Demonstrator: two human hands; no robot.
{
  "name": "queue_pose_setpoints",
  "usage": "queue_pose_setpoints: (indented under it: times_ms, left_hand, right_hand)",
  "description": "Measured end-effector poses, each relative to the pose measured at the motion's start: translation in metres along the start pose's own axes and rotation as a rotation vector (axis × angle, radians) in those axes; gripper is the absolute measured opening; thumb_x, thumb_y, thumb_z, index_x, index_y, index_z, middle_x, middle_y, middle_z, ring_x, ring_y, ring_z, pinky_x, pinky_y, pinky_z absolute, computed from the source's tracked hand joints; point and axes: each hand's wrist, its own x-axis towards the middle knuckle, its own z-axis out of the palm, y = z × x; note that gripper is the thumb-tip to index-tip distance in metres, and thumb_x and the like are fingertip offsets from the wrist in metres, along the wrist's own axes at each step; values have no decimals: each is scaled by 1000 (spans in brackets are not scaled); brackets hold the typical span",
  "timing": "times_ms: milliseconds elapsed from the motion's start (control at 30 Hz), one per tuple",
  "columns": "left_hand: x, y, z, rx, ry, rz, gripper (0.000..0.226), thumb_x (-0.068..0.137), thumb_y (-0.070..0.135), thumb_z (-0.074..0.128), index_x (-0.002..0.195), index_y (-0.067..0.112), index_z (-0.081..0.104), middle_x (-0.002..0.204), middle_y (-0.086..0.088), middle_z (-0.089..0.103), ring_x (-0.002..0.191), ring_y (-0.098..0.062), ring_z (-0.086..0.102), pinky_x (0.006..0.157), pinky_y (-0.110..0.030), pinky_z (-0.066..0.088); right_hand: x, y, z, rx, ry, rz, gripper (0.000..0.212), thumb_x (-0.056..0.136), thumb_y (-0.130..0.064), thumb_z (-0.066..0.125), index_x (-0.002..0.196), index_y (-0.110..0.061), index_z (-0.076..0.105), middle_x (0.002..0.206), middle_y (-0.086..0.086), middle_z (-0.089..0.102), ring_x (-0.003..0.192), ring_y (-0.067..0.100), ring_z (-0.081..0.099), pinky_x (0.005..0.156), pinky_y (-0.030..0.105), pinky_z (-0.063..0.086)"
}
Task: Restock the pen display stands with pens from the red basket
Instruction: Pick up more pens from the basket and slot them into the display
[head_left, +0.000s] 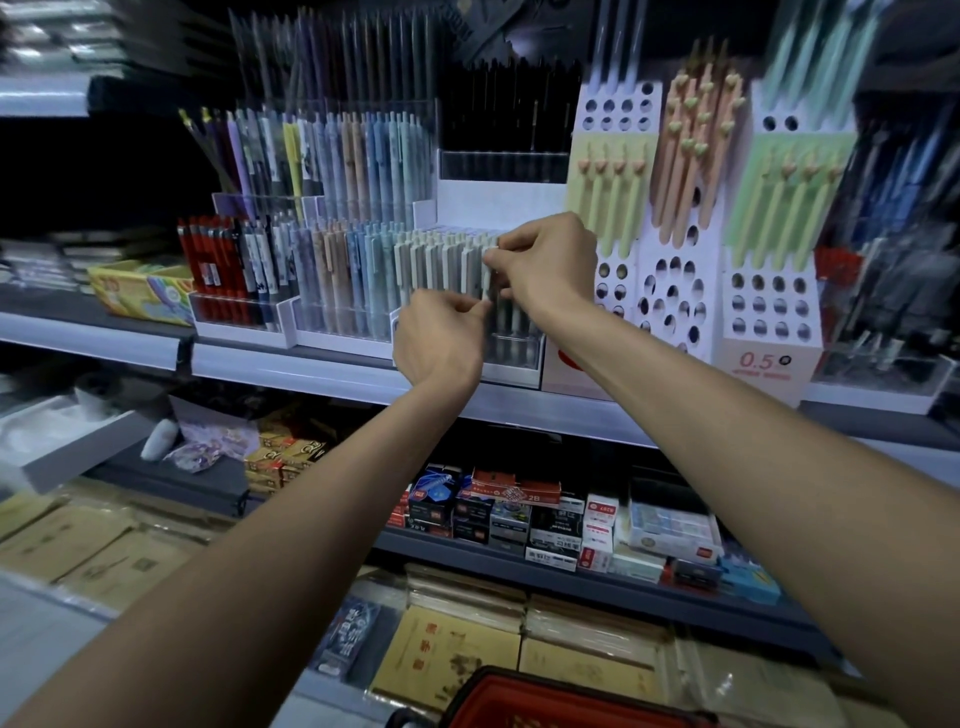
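1. The right hand (545, 262) reaches to the front row of a clear stand (514, 358) on the middle shelf (322, 366). Its thumb and fingertips are drawn together and pinch the top of a pale pen (487, 278).
2. The left hand (441, 332) sits just below and to the left, its back to the camera and its fingers curled in. Their tips meet the same pen lower on its barrel and seem to pinch it.
3. That pen stands upright at the right end of a row of pale pens (441, 260), in the right-hand compartment of the clear stand. The left hand hides whether its tip is seated.
4. The red basket (545, 699) is at the bottom edge of the view, below both forearms and well apart from the stand. Only its rim shows, so what it holds cannot be told.
5. Left of the pale row, other compartments hold blue and tan pens (353, 270), with red pens (208, 265) at the far left.
6. Just right of the hands is a white cardboard stand (675, 296) with round holes — green and peach pens sit in its upper holes.
7. A yellow box (140, 291) lies on the shelf at the left — small boxes (519, 512) fill the shelf below.
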Motion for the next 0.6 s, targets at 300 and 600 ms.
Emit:
queue_pose_setpoints:
  times_ms: [300,600]
  left_hand:
    - [2,-2,2,-56,15,-51,18,88,42,78,79,27,80,72,3,74,78,-25,70,69,-34,55]
    - [1,-1,5,-30,23,-65,17,86,42,78,81,26,81,78,-2,76,84,-31,71,77,-39,59]
  right_hand:
    - [2,-11,8,-98,-22,-46,13,76,-20,92,75,-16,79,81,-3,76,73,22,75,68,42,64]
    - [-1,-11,5,-136,-26,-50,15,80,-15,87,71,-9,77,72,2,75,70,25,74,73,44,63]
